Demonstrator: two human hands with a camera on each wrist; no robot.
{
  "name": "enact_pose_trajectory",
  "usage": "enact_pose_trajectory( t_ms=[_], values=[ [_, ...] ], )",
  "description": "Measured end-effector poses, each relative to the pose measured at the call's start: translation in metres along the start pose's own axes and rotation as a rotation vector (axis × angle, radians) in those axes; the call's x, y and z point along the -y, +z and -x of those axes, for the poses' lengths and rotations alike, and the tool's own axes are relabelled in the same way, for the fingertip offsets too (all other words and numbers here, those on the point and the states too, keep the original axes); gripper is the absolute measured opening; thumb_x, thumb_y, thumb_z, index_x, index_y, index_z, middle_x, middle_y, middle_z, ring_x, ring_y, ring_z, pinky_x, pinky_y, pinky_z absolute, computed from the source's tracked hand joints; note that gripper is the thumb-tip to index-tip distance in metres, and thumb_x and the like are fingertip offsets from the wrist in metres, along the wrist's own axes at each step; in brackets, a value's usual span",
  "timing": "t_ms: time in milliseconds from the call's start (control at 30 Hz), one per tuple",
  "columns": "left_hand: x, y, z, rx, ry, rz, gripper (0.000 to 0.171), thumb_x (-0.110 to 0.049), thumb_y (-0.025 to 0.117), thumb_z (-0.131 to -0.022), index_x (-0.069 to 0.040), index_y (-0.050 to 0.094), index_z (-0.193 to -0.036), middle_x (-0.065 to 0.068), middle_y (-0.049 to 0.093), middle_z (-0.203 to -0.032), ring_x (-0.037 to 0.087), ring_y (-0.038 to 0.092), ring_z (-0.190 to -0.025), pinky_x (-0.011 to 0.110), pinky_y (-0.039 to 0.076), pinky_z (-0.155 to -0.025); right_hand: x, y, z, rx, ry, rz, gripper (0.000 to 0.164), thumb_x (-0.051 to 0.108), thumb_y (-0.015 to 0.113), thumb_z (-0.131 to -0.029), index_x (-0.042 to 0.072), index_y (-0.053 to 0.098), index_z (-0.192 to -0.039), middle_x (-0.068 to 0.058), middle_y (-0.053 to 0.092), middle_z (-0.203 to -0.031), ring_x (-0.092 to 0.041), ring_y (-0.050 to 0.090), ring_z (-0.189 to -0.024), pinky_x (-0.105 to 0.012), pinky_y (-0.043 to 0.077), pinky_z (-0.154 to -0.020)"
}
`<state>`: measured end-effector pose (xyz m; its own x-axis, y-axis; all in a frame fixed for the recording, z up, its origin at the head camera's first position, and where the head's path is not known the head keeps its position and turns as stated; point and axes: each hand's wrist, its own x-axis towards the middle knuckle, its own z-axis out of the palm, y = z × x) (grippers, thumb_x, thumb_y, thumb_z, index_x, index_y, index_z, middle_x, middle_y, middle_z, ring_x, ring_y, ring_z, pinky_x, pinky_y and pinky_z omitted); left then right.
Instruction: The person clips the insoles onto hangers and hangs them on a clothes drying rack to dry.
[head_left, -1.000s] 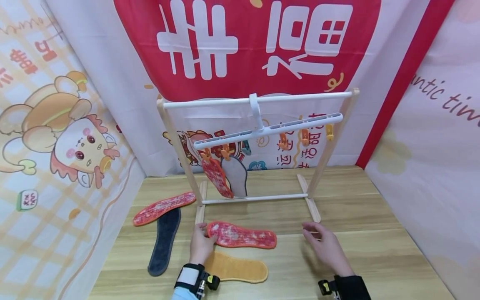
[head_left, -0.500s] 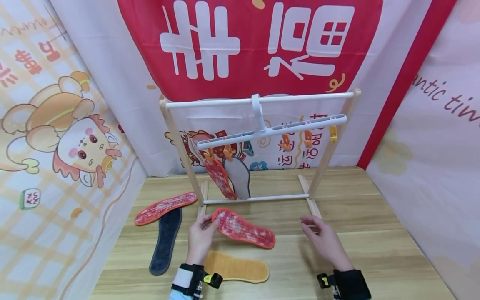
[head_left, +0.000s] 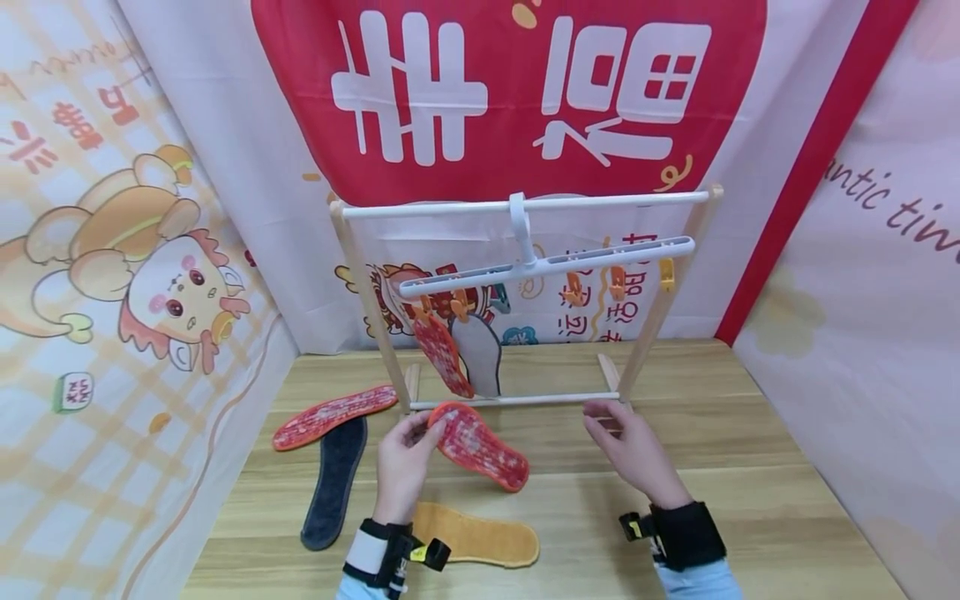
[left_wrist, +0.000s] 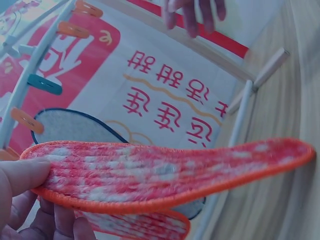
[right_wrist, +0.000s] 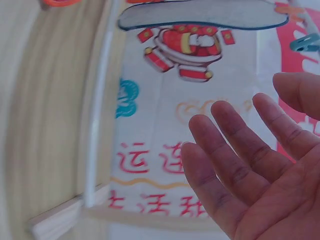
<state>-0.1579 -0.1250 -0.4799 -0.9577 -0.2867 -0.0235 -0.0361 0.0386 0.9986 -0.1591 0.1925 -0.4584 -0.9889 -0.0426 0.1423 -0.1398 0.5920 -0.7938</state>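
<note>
My left hand (head_left: 405, 462) pinches one end of a red-and-white insole (head_left: 480, 446) with orange edging, thumb on its face and fingers behind. In the left wrist view the insole (left_wrist: 150, 175) slants across in front of the rack. My right hand (head_left: 633, 442) holds nothing; its fingers are relaxed and spread in the right wrist view. Behind both hands, a white clip hanger (head_left: 547, 265) hangs from the rack's top bar (head_left: 435, 210). Orange clips (head_left: 459, 305) at its left end hold a red insole (head_left: 444, 357) and a grey insole (head_left: 480, 354).
A yellow insole (head_left: 480, 536) lies on the table near the front. To the left are another red insole (head_left: 333, 417) and a dark blue insole (head_left: 333, 483). Unused clips, orange (head_left: 617, 283) and yellow (head_left: 667, 273), hang at the hanger's right. The rack's lower bar (head_left: 540, 400) crosses behind the hands.
My left hand has gripped the red insole's end and lifted it from the table, tilting it and bringing it toward the rack. My right hand has moved slightly forward and left.
</note>
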Motion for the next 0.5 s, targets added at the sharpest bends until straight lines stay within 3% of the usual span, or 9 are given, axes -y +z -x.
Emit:
enact_pose_trajectory(
  t_ms=[267, 500],
  values=[
    [-0.019, 0.004, 0.001, 0.011, 0.068, 0.017, 0.040, -0.033, 0.078, -0.078, -0.007, 0.073, -0.109, 0.012, 0.070, -0.106, 0.006, 0.066, -0.085, 0.021, 0.055, -0.074, 0.046, -0.004, -0.031, 0.020, -0.104, -0.017, 0.041, 0.033, 0.059, -0.094, 0.010, 0.062, -0.128, -0.006, 0.068, -0.119, -0.022, 0.067, -0.106, -0.031, 0.055, -0.086],
    [-0.034, 0.009, -0.001, 0.052, 0.076, 0.027, 0.047, -0.040, 0.077, -0.077, -0.009, 0.072, -0.113, 0.010, 0.070, -0.108, 0.008, 0.065, -0.087, 0.022, 0.055, -0.075, 0.085, -0.001, -0.058, 0.027, -0.164, -0.019, 0.047, 0.036, 0.057, -0.094, 0.012, 0.057, -0.135, -0.008, 0.066, -0.124, -0.024, 0.064, -0.114, -0.035, 0.054, -0.090]
  ],
)
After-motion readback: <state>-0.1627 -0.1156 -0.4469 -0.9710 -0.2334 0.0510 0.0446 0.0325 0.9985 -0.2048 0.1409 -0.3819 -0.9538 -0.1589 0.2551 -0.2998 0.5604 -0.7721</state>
